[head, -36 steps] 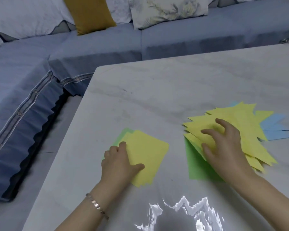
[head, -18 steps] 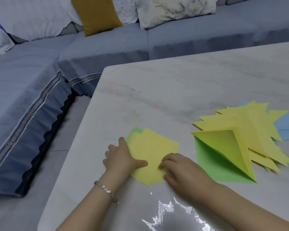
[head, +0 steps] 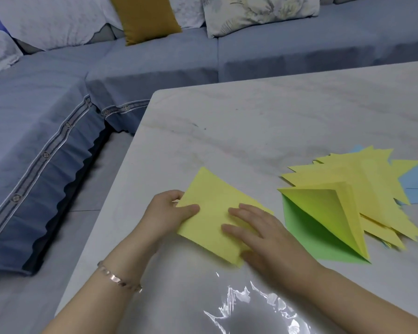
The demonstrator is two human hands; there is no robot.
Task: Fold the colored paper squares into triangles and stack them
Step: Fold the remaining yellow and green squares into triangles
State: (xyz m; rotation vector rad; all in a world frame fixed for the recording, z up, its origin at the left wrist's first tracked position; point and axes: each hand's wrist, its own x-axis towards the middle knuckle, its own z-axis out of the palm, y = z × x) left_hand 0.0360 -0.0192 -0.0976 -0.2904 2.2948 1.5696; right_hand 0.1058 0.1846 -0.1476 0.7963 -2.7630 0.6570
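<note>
Right hand point(head: 268, 239), resting on the triangle stack point(head: 372, 189) a second ago, is now pressing flat-fingered on the yellow square point(head: 215, 201) lying just left of that stack. Left hand point(head: 165, 213) is pinching its outer corner. Judgement: match opposite corners before creasing.

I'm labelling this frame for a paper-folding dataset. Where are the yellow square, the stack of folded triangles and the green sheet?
yellow square point(head: 215, 201): head view, its bare middle.
stack of folded triangles point(head: 362, 174): head view, a yellow triangle's flat face.
green sheet point(head: 307, 239): head view, its exposed lower part.
</note>
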